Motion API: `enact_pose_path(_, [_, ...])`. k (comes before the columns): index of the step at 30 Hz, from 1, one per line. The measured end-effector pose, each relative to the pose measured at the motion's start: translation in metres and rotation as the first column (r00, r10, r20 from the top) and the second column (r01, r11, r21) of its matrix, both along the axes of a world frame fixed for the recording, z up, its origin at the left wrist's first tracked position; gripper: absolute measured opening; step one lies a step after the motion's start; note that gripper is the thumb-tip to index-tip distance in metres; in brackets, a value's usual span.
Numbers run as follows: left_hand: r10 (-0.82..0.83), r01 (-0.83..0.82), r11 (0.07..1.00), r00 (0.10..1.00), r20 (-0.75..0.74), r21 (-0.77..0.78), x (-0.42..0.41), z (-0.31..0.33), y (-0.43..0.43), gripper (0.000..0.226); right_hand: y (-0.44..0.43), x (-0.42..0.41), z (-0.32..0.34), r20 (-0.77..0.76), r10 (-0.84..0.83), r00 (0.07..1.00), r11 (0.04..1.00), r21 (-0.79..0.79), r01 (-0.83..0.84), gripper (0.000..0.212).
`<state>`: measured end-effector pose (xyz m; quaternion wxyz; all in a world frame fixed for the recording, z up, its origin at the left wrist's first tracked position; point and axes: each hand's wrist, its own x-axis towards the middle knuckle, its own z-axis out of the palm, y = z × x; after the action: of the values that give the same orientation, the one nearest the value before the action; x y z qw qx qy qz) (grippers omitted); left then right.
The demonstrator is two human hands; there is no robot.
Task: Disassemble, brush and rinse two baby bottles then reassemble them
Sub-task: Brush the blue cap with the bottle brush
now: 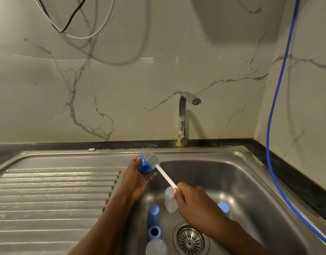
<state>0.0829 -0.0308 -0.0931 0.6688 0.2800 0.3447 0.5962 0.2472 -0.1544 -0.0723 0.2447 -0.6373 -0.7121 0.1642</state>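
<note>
one shiny steel sink [241, 173] is set in a dark table [48, 145], and its bumpy draining side [48, 190] runs off to the left. behind it is a pale wall with grey marble lines [140, 80]. one bent silver tap [183, 118] stands at the back of the sink. one long blue hose [274, 107] hangs down by the right wall. one thin black wire [74, 15] and one thin white wire [101, 26] loop high up on the left.

two hands are over the sink. the left hand [138, 177] is curled round one blue plastic bottle part [145, 166] and holds it up near the back left edge of the bowl. the right hand [191, 201] is wrapped tight round the end of one bottle brush with a white stick and a grey rubbery head [165, 176]. the grey head touches the top of the blue part.

two see-through baby bottles lie down in the sink bowl. one bottle [170, 201] is just under the right hand. the other bottle [156, 246] is at the very bottom of the picture. three more blue pieces are in the bowl too: one tall cap [153, 212] left of the first bottle, one ring with a dark hole [154, 232] right above the second bottle (i cannot tell if they are joined), and one cap [223, 208] partly hidden behind the right arm. one round metal drain with little slots [190, 240] sits in the bowl floor between the arms.
</note>
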Motion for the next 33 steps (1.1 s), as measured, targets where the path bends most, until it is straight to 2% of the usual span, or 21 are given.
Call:
enact_pose_path(4, [-0.042, 0.056, 0.994, 0.989, -0.143, 0.091, 0.019, 0.005, -0.011, 0.031, 0.006, 0.004, 0.004, -0.032, -0.071, 0.997, 0.997, 0.028, 0.072, 0.023])
enact_pose_path(6, [-0.062, 0.079, 0.992, 0.984, -0.167, 0.100, 0.024, 0.008, -0.014, 0.027, 0.009, 0.009, 0.006, -0.068, -0.090, 0.994, 0.995, 0.031, 0.092, 0.026])
enact_pose_path(8, [-0.075, 0.094, 0.989, 0.984, -0.164, 0.112, 0.026, 0.010, -0.017, 0.032, 0.009, 0.013, 0.007, -0.089, -0.081, 0.993, 0.996, 0.017, 0.083, 0.027])
enact_pose_path(10, [-0.091, 0.110, 0.986, 0.984, -0.152, 0.124, 0.024, 0.012, -0.018, 0.049, 0.007, 0.011, 0.004, -0.121, -0.052, 0.991, 0.998, 0.013, 0.054, 0.021])
enact_pose_path(12, [-0.079, 0.089, 0.990, 0.993, -0.092, 0.113, 0.020, 0.011, -0.016, 0.055, 0.006, 0.010, 0.001, -0.150, -0.028, 0.988, 0.999, 0.020, 0.031, 0.023])
enact_pose_path(16, [0.002, -0.002, 0.999, 1.000, 0.006, 0.047, 0.010, 0.006, -0.008, 0.025, 0.007, 0.009, -0.002, -0.159, 0.023, 0.987, 0.996, 0.083, -0.010, 0.028])
enact_pose_path(18, [0.045, -0.046, 0.998, 0.999, 0.030, 0.034, 0.006, 0.006, -0.007, 0.022, 0.004, 0.006, -0.001, -0.132, 0.044, 0.990, 0.996, 0.087, -0.032, 0.036])
enact_pose_path(21, [0.077, -0.082, 0.994, 0.995, 0.065, 0.069, 0.001, 0.007, -0.009, 0.026, 0.000, -0.003, -0.005, -0.017, 0.043, 0.999, 0.997, 0.063, -0.042, 0.067])
enact_pose_path(23, [0.071, -0.073, 0.993, 0.997, 0.028, 0.097, 0.002, 0.007, -0.010, 0.025, 0.004, -0.006, -0.008, 0.011, 0.009, 1.000, 0.999, 0.044, -0.009, 0.054])
enact_pose_path(25, [0.038, -0.032, 0.991, 0.999, -0.039, 0.131, 0.007, 0.007, -0.011, 0.024, 0.011, -0.002, -0.005, -0.028, -0.045, 0.999, 0.998, 0.035, 0.046, 0.044])
enact_pose_path(29, [-0.084, 0.098, 0.985, 0.991, -0.103, 0.144, 0.023, 0.011, -0.018, 0.030, 0.021, 0.015, -0.006, -0.064, -0.127, 0.990, 0.989, 0.065, 0.131, 0.044])
enact_pose_path(33, [-0.107, 0.141, 0.976, 0.974, -0.200, 0.165, 0.026, 0.013, -0.018, 0.044, 0.022, 0.017, -0.007, -0.097, -0.114, 0.989, 0.987, 0.099, 0.123, 0.044])
